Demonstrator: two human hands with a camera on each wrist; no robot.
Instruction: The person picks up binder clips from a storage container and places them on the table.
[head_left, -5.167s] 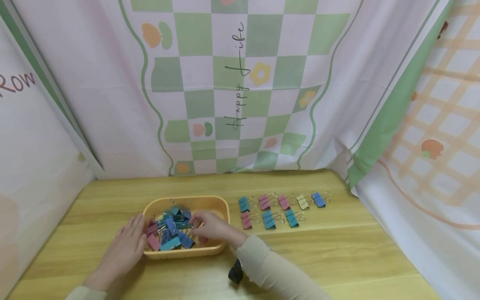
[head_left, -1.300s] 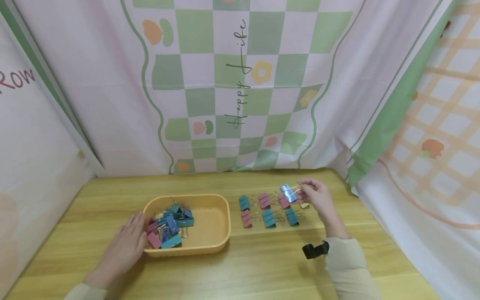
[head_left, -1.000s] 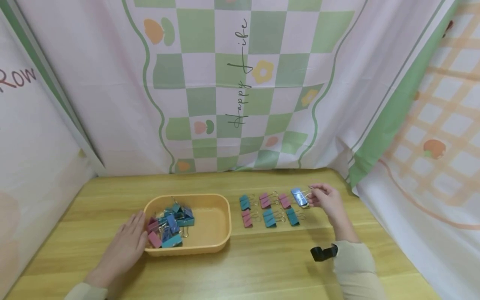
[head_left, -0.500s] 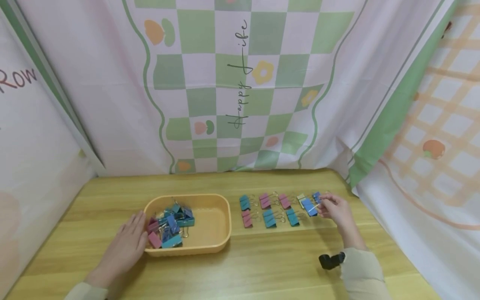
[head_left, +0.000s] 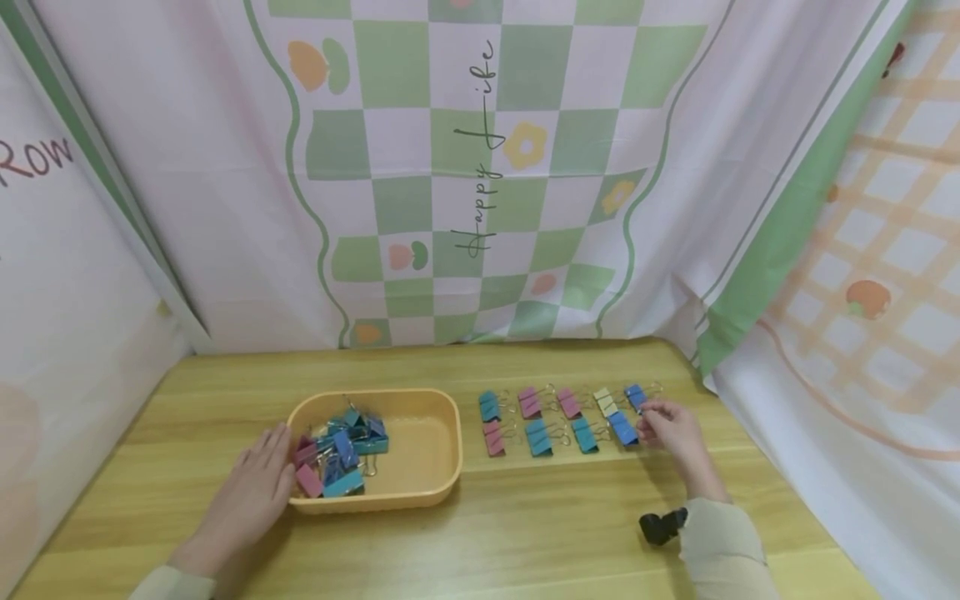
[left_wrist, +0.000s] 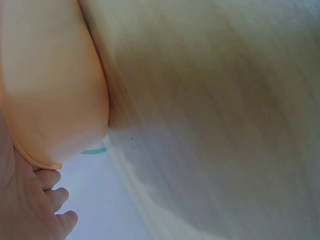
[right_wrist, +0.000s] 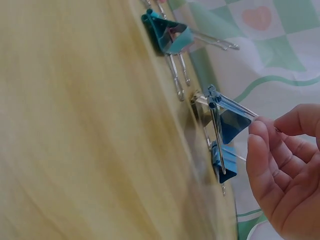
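Observation:
At the right end of the front row sits a blue binder clip (head_left: 622, 429), its body on the table. My right hand (head_left: 681, 440) pinches one of its wire handles between thumb and fingertips, as the right wrist view shows with the same blue clip (right_wrist: 233, 122). On the far left my left hand (head_left: 251, 492) lies with straight fingers against the left rim of a yellow-orange plastic basket (head_left: 416, 498). Binder clips (head_left: 345, 450) in blue, teal and pink are heaped in its left half. The left wrist view shows the basket's outer wall (left_wrist: 55, 90).
Two rows of binder clips lie right of the basket, among them a pale yellow clip (head_left: 605, 402), another blue clip (head_left: 636, 396) and a teal clip (head_left: 585, 435). A black strap piece (head_left: 662, 527) hangs by the right sleeve. A checkered curtain (head_left: 465, 208) borders the wooden table's back.
My right hand took a blue binder clip out of the basket, carried it right over the back row and lowered it beside the front row's teal clip. The left hand stayed at the rim.

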